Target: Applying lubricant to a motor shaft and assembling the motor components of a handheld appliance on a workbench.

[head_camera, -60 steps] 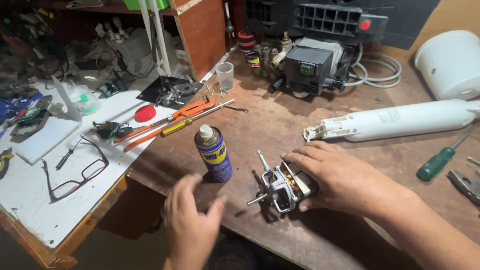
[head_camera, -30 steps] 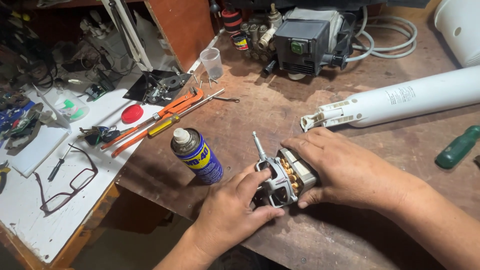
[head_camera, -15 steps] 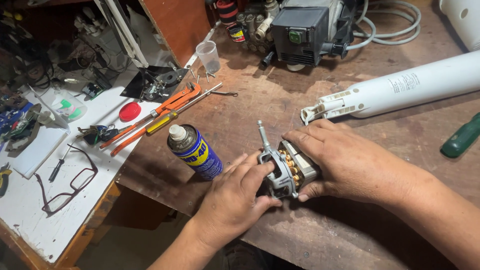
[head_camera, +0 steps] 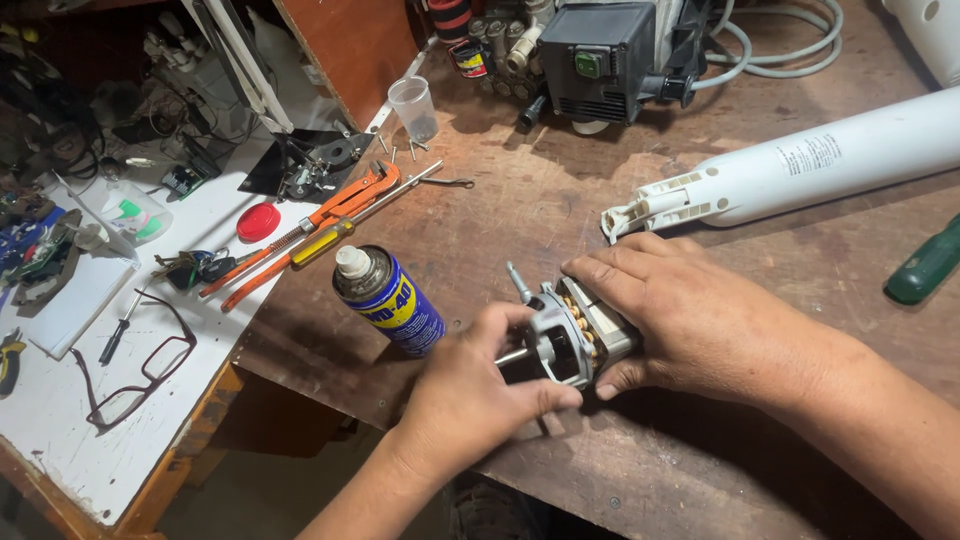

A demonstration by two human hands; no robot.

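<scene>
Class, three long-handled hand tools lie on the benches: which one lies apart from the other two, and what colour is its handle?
The green-handled screwdriver at the wooden bench's right edge, beyond the right hand. The orange pipe wrench and yellow-handled screwdriver lie together on the left.

A worn brown wooden bench [head_camera: 520,210] with scratched, stained boards runs under the hands and away to their right and far side. To their left, a lower white table [head_camera: 90,440] with a chipped wooden edge butts against it, crowded at its far end with dark clutter. Beyond the hands, up and left, a reddish-brown wooden panel [head_camera: 350,45] stands upright, with a white rail [head_camera: 235,65] leaning beside it. Below the bench edge, near the left forearm, a strip of grey floor [head_camera: 300,480] shows in shadow. Light is even and soft, casting faint shadows on the wood.
</scene>
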